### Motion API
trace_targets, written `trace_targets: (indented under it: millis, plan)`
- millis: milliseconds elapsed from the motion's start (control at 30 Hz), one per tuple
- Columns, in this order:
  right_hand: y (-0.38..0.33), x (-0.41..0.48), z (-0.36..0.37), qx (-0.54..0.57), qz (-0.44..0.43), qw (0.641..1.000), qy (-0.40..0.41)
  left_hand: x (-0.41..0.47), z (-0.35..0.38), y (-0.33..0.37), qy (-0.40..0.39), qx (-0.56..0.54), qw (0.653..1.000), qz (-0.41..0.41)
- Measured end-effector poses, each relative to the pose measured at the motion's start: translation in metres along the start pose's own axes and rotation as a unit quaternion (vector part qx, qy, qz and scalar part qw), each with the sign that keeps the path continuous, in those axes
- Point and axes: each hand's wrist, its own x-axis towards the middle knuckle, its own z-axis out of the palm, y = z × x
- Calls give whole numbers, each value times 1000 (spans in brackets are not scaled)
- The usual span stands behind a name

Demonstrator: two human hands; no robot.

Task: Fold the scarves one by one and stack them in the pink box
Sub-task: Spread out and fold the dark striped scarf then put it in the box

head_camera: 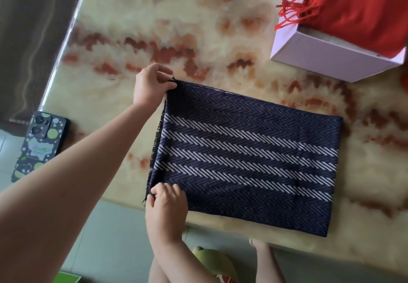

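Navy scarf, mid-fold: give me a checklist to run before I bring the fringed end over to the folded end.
1. Left hand pinches the far fringed corner of the navy scarf: ok.
2. Right hand pinches the near fringed corner: ok.
3. Scarf lies flat on the table, no bunching: ok.
4. Fringed layers lined up at the edge: cannot tell.
5. Phone lies apart from the scarf, off the fold path: ok.
6. Pink box holds a red scarf with its fringe hanging over the wall; room left: cannot tell.
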Motion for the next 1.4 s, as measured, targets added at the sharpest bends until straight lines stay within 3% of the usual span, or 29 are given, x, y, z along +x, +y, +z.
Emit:
trace_targets:
  millis: [233,400,567,700,767,933,1167,1300,1400]
  plan:
    - [4,7,2,3,-14,1000,25,2,3,7,11,-16,1000,8]
    - [3,8,2,42,-7,999,-3,5,5,4,5,20,1000,4]
    - [34,51,-39,111,-43,990,72,-2,10,6,-1,46,999,21]
    - [91,144,-104,55,1,989,138,-10,16,5,-6,72,997,34]
    - [108,186,-126,35,14,992,118,-12,17,3,12,65,998,24]
    - [117,245,-134,-3,-58,997,49,-10,17,2,40,26,999,3]
    - [114,253,-137,-41,-144,988,42,-9,17,-5,63,10,998,-11]
    - [117,250,-136,-28,-155,987,-10,-7,20,-3,61,-2,998,-17]
    - [114,251,-132,-42,-141,989,12,-7,19,-4,61,-3,998,-17]
